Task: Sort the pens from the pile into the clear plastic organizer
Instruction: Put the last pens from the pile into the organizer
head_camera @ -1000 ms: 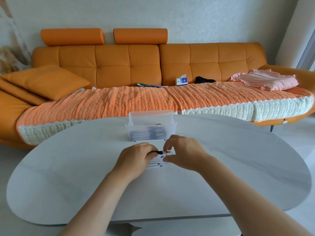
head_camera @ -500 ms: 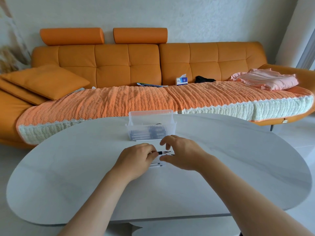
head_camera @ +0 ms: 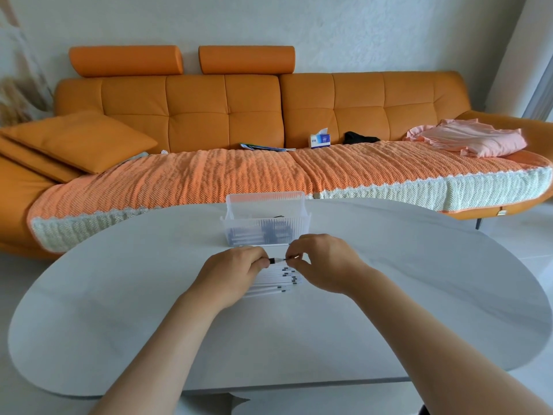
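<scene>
A pile of white pens (head_camera: 276, 281) with dark bands lies on the white table (head_camera: 419, 295), partly hidden under my hands. My left hand (head_camera: 232, 272) grips the body of one pen (head_camera: 276, 260) held just above the pile. My right hand (head_camera: 324, 262) pinches that same pen's tip end between thumb and forefinger. Just beyond my hands stands the clear plastic organizer (head_camera: 264, 220), ribbed, with several pens lying inside it.
An orange sofa (head_camera: 227, 115) with a knitted cover runs behind the table. On it lie a cushion (head_camera: 80, 142), a tissue box (head_camera: 320, 139), papers, a black item and folded pink cloth (head_camera: 469, 139). The table's near edge is close to my body.
My hands have lifted slightly off the pile with one pen between them. My right hand's fingers have closed on its tip end.
</scene>
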`<state>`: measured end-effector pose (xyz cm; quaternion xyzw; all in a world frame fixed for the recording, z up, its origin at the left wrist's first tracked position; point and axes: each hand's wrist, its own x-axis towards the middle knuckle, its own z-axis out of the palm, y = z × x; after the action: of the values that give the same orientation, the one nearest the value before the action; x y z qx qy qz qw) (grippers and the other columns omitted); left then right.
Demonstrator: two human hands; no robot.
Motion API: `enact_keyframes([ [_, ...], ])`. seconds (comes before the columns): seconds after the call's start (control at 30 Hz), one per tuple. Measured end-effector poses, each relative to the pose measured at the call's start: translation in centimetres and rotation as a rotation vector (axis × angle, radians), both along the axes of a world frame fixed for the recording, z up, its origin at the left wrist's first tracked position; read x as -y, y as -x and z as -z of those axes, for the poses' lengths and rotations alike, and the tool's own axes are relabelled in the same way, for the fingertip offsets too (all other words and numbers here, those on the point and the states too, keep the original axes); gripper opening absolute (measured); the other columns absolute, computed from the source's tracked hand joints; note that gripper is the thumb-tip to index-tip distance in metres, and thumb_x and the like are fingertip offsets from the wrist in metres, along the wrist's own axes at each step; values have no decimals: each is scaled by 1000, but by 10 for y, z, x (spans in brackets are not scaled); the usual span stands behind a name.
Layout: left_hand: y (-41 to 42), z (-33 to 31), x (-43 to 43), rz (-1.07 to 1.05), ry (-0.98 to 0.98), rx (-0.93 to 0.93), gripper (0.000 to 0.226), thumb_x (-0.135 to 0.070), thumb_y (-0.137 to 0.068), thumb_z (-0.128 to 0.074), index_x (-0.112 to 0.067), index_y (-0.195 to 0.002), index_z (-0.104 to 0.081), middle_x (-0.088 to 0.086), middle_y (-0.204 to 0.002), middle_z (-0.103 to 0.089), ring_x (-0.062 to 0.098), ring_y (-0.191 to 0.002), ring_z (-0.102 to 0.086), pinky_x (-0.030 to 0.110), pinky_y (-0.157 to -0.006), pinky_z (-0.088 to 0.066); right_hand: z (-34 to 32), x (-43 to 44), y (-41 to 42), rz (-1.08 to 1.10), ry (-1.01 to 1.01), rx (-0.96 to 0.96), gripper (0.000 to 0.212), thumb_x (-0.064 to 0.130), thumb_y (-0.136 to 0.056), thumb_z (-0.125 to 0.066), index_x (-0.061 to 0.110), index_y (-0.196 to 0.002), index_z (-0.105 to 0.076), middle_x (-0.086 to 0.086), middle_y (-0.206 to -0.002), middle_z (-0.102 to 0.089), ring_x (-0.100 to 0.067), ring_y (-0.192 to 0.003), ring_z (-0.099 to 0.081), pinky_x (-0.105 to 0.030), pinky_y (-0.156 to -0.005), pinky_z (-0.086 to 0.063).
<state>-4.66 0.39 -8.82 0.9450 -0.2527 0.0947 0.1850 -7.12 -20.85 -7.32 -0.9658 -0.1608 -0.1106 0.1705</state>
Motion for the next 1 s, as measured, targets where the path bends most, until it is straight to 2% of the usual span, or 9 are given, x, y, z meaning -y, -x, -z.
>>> enact_keyframes([
  [0.2, -14, -4, -14, -17, 51, 16, 14, -43, -93, -55, -31, -92, -63, -17, -87, -59, 7, -80, -53, 29, -67, -43, 1, 10, -7, 34, -102, -50, 14, 30, -93, -57, 32, -93, -71, 15, -98, -68, -8, -82, -58, -29, -74, -49],
  [0.3, -23, -8, -28, -52, 50, 70, 12, -43, -88, -62, -32, -91, -65, -18, -88, -61, 5, -82, -54, 27, -71, -44, 3, 17, -12, 68, -171, -73, 13, 28, -92, -59, 29, -92, -72, 15, -97, -67, -7, -84, -59, -29, -76, -50],
  [0.4, -32, -7, -43, -138, 54, 110, 10, -39, -82, -68, -31, -86, -64, -16, -84, -61, 9, -82, -56, 29, -72, -44, 5, 23, -16, 129, -197, -96, 13, 28, -92, -58, 30, -90, -71, 17, -94, -67, -9, -85, -62, -31, -76, -53],
  [0.53, -39, -1, -48, -221, 16, 269, 10, -27, -81, -69, -23, -80, -59, -9, -81, -61, 22, -81, -59, 34, -66, -44, 9, 22, -21, 166, -146, -98, 16, 27, -93, -56, 30, -92, -72, 16, -98, -67, -11, -89, -60, -31, -76, -52],
  [0.67, -34, -3, -26, -70, 66, 326, 14, -32, -83, -70, -25, -95, -68, -10, -93, -64, 18, -89, -56, 34, -75, -46, 13, 15, -25, 126, -162, -91, 15, 28, -94, -56, 30, -92, -71, 16, -98, -66, -9, -88, -59, -30, -74, -50],
  [0.77, -33, -1, -9, 46, 64, 304, 16, -33, -84, -70, -28, -99, -71, -13, -94, -63, 16, -92, -54, 35, -78, -46, 14, 9, -28, 80, -195, -45, 13, 28, -93, -58, 30, -91, -71, 16, -95, -66, -1, -76, -56, -25, -68, -44],
  [0.83, -36, 2, -5, 54, 72, 280, 11, -31, -85, -70, -28, -95, -71, -14, -91, -64, 15, -89, -54, 34, -75, -46, 16, 7, -29, 59, -210, -10, 12, 28, -93, -59, 30, -91, -71, 16, -93, -66, 3, -74, -55, -23, -68, -43],
  [1.0, -43, 7, -4, 22, 73, 237, 7, -30, -87, -67, -30, -94, -70, -15, -86, -63, 13, -86, -52, 31, -72, -43, 19, 17, -33, 92, -212, -16, 12, 35, -92, -65, 32, -97, -75, 15, -95, -63, -3, -79, -58, -28, -72, -50],
])
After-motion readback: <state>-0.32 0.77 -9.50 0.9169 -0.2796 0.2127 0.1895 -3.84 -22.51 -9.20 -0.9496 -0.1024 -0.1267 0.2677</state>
